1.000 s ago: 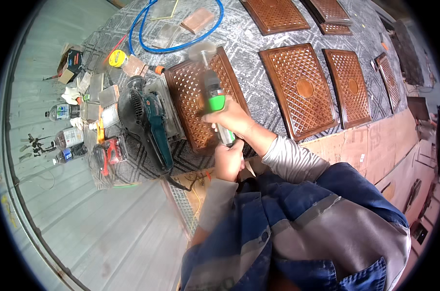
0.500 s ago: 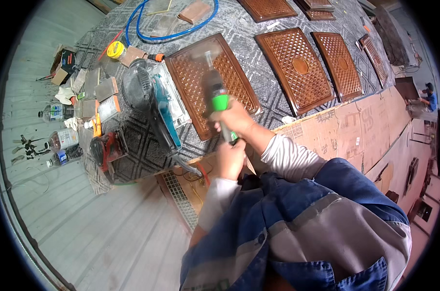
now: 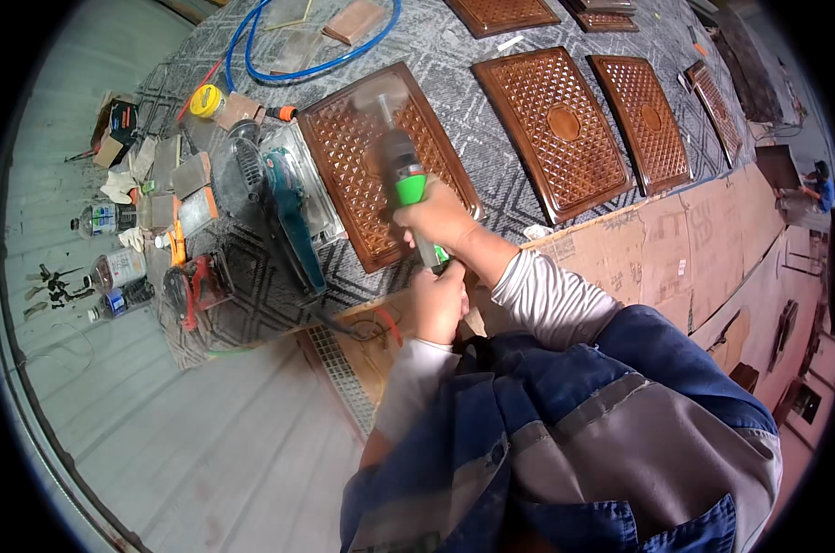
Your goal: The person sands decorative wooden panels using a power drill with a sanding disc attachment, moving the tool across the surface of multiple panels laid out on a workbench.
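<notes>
A hand-held power tool (image 3: 410, 188) with a grey body, a green collar and a dark front end stretches over a brown latticed panel (image 3: 348, 198). The tool's tip is a pale blur above the panel's upper part; whether it touches the surface I cannot tell. My right hand (image 3: 438, 214) wraps round the tool's body just behind the green collar. Closer to me, my left hand (image 3: 437, 297) is closed round its rear end. The panel lies flat on a grey patterned cloth (image 3: 270, 281), and its glossy lattice is partly hidden by the tool.
Left of the panel lie a teal power sander (image 3: 293, 217), a red power tool (image 3: 196, 286) and a yellow-lidded jar (image 3: 205, 100). A blue hose (image 3: 309, 72) loops behind. More latticed panels (image 3: 555, 147) lie to the right, beside cardboard (image 3: 638, 244). Another person (image 3: 821, 187) is far right.
The panel and things on the left have shifted a little leftward in view. Both hands keep their hold on the power tool, whose front end has moved slightly left in the picture.
</notes>
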